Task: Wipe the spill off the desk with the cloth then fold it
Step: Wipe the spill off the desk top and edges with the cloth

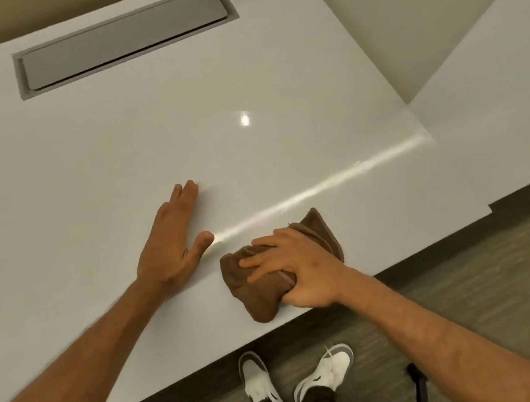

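Filling the view, one white desk (120,144), one grey hatch (122,35) far past the fingertips. Two hands down: left hand (173,240) flat, fingers straight, holding nothing; right hand (300,266) splayed, clutching one bunched brown cloth (256,287) near the front edge.

A long grey recessed cable hatch (122,35), its flap closed, sits set into the far part of the top. Below the near edge, two white-and-grey sneakers (295,381) with dark trouser cuffs stand on grey wood-grain flooring (461,278). A dark strap-like object (418,384) shows just right of the shoes.
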`<action>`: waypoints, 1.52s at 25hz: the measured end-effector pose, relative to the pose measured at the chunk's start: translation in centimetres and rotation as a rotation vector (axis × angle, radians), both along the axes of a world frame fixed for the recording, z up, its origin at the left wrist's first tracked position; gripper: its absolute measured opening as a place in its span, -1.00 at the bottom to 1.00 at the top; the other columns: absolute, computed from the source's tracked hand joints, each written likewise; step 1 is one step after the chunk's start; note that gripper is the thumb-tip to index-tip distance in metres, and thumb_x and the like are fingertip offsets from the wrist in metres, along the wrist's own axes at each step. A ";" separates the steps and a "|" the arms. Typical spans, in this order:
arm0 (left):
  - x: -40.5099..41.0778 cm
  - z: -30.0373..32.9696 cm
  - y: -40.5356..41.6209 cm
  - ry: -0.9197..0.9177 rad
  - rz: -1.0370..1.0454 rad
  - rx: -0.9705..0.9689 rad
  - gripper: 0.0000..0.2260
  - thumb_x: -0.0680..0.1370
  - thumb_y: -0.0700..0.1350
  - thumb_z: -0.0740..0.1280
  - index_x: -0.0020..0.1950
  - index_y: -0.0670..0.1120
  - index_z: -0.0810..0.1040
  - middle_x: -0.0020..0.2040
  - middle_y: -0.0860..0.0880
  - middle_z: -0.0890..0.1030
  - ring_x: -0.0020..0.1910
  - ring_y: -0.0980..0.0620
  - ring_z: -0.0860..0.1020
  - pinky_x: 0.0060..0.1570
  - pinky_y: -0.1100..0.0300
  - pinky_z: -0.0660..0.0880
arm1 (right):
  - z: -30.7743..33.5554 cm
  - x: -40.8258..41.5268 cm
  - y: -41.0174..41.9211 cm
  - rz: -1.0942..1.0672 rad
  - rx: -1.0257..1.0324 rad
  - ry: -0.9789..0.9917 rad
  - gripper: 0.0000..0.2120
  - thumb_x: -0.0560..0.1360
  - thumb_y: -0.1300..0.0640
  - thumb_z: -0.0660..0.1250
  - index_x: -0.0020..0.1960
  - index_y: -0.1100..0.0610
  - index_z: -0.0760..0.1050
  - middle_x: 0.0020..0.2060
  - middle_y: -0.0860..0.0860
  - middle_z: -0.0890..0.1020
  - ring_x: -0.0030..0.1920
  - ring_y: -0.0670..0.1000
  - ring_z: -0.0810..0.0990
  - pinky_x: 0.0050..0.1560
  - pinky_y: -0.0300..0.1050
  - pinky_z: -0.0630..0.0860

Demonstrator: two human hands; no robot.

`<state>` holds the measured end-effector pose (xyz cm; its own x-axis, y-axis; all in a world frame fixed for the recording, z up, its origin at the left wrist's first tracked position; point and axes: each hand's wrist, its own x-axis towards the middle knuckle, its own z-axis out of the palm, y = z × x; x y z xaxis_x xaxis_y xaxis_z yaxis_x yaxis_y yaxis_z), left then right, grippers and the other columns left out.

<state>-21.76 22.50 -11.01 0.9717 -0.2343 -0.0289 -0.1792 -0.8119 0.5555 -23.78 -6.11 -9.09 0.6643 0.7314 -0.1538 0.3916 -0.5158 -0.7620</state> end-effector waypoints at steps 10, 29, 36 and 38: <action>0.3 1.2 -3.1 -0.106 -0.345 0.159 -0.26 0.62 0.37 0.01 0.68 -0.03 0.07 0.69 0.03 0.06 0.68 -0.03 -0.02 0.62 0.04 -0.11 | 4.3 -6.4 -15.5 -0.820 0.373 0.178 -0.42 0.24 0.18 0.37 0.17 -0.29 0.63 0.04 -0.17 0.73 -0.04 -0.15 0.71 -0.03 -0.18 0.63; 7.5 1.9 -27.1 -0.032 -0.605 -0.023 -0.28 0.64 0.36 -0.10 0.64 -0.07 0.19 0.65 -0.01 0.20 0.67 0.06 0.02 0.61 -0.16 0.01 | -0.8 -7.9 -13.0 -0.685 0.096 -0.259 -0.43 0.36 0.10 0.57 0.35 0.01 0.55 0.36 -0.04 0.58 0.43 -0.01 0.45 0.51 0.07 0.26; 6.8 0.3 -30.5 -0.020 -0.783 0.137 -0.25 0.63 0.37 -0.11 0.67 -0.09 0.07 0.69 -0.03 0.04 0.68 0.01 -0.01 0.61 -0.19 0.04 | -2.8 -15.6 -16.6 -1.356 1.049 0.366 -0.57 0.35 0.15 0.51 0.19 -0.10 0.64 0.00 0.02 0.74 -0.01 0.02 0.74 -0.05 -0.13 0.63; 6.7 0.4 -30.6 -0.020 -0.772 0.161 -0.26 0.63 0.37 -0.10 0.67 -0.07 0.07 0.69 -0.01 0.03 0.68 0.03 -0.02 0.62 -0.16 0.02 | -3.6 -16.1 -17.2 -1.625 1.164 0.351 -0.67 0.35 0.12 0.50 0.10 -0.07 0.66 -0.04 0.05 0.74 0.00 0.05 0.73 -0.05 -0.18 0.63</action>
<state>-15.10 -8.12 -10.64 0.5364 -0.8375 -0.1039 -0.7339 -0.5237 0.4325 -39.85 -23.28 -12.71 0.7293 -0.5642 -0.3870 -0.0451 0.5247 -0.8501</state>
